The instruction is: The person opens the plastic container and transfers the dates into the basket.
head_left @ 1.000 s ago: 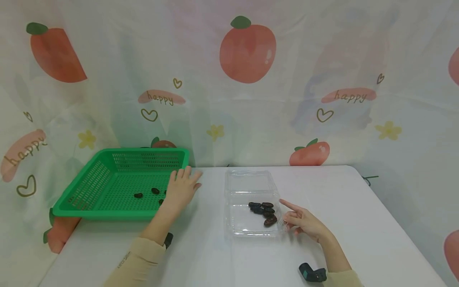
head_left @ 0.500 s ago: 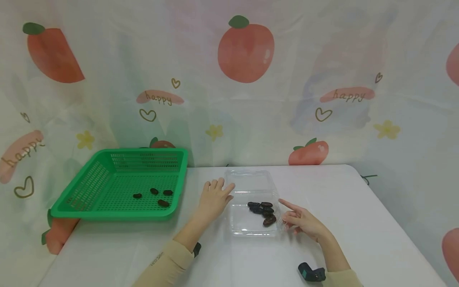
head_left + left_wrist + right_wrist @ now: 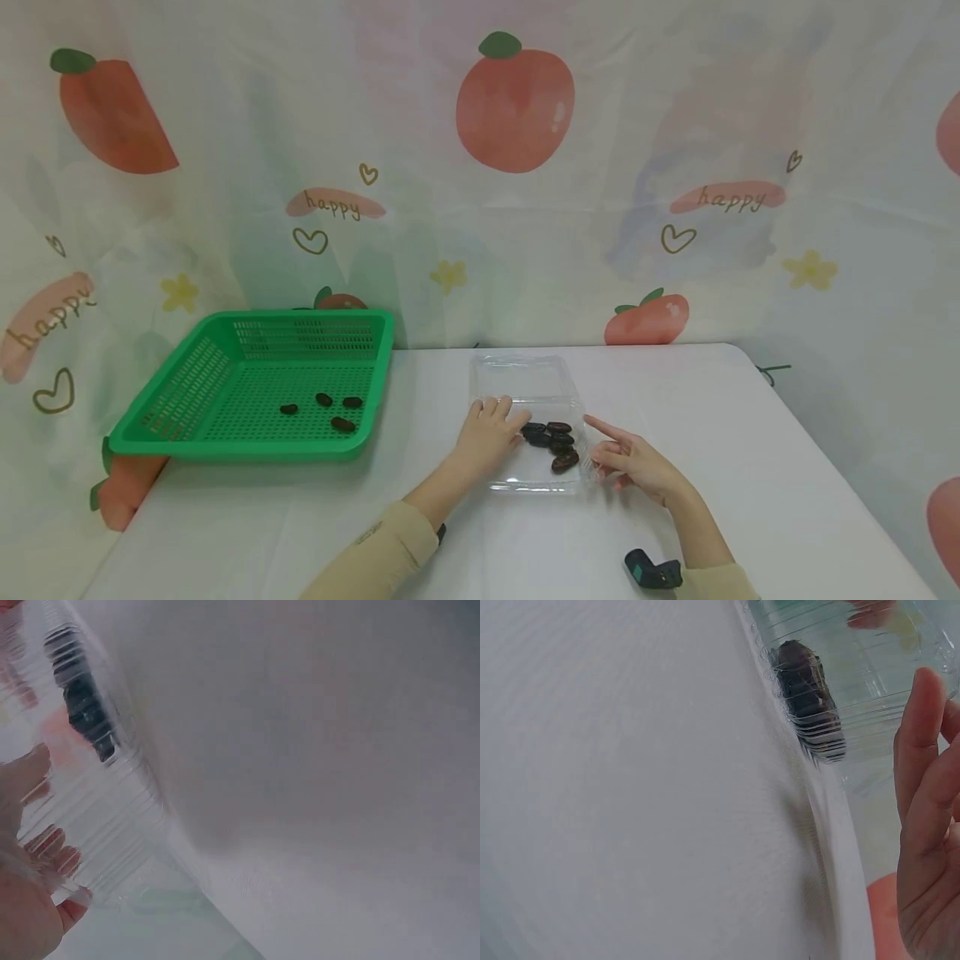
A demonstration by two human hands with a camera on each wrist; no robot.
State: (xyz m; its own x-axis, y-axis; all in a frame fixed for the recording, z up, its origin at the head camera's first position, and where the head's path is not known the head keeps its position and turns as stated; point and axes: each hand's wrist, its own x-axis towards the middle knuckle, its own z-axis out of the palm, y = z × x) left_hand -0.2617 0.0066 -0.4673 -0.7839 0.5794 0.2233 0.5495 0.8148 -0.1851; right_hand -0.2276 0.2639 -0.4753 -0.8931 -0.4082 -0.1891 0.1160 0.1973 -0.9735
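Readable text: "happy", handwritten on three pink ovals (image 3: 335, 202) of the fruit-print backdrop (image 3: 570, 250); small print (image 3: 368, 532) on the left sleeve (image 3: 375, 554), too tiny to read. Clear plastic container (image 3: 528, 487) sat on the white table (image 3: 375, 521), its lid (image 3: 521, 377) laid back toward the backdrop. Dark date-like fruits (image 3: 538, 439) lay clustered in the right part of its base, some overlapping, exact count unclear. Left hand (image 3: 487, 437) was over the container's left part, fingers loosely extended, thumb side near the cluster. Right hand (image 3: 637, 467) was at the container's right edge, index finger straight along it, the others curled; couldn't tell whether they pinched the rim. Green basket (image 3: 232, 451) stood at left with four loose fruits (image 3: 342, 425) spread on its floor. Black wrist device (image 3: 652, 571) showed below the right hand. Versus earlier: a second ago the left hand was by the basket's right side, hiding part of the fruit there; half a second ago it was at the container's left edge; now farther in. Right hand, basket and fruit cluster looked unchanged.
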